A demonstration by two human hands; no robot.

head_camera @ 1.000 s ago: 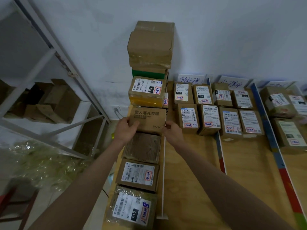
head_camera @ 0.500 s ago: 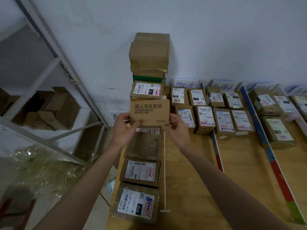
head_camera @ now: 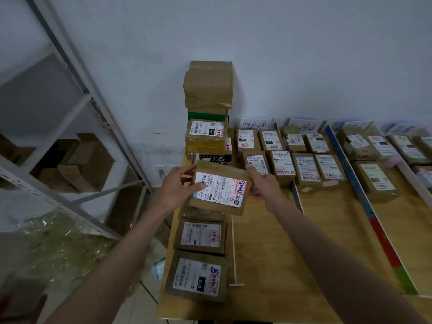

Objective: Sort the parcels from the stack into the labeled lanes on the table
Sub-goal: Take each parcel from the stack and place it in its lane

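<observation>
I hold a brown cardboard parcel [head_camera: 222, 188] in the air above the left column of parcels, its white shipping label with red handwriting facing me. My left hand [head_camera: 177, 185] grips its left edge, thumb across the label. My right hand [head_camera: 261, 183] grips its right edge. Behind it a stack of parcels [head_camera: 208, 90] stands against the wall. Lanes on the wooden table [head_camera: 292, 242] carry handwritten signs [head_camera: 256, 124] at the back, and several labelled parcels [head_camera: 282, 161] lie in rows there.
More labelled parcels [head_camera: 201, 236] lie in a line along the table's left edge, bordered by a thin white divider [head_camera: 233, 249]. A coloured lane strip [head_camera: 374, 220] runs diagonally at right. A metal shelf [head_camera: 77, 108] with empty cartons stands left, crumpled plastic [head_camera: 53, 249] on the floor.
I lifted the parcel off the left column and turned it over: its printed brown face showed before, its shipping label faces me now. Both hands stayed on its edges.
</observation>
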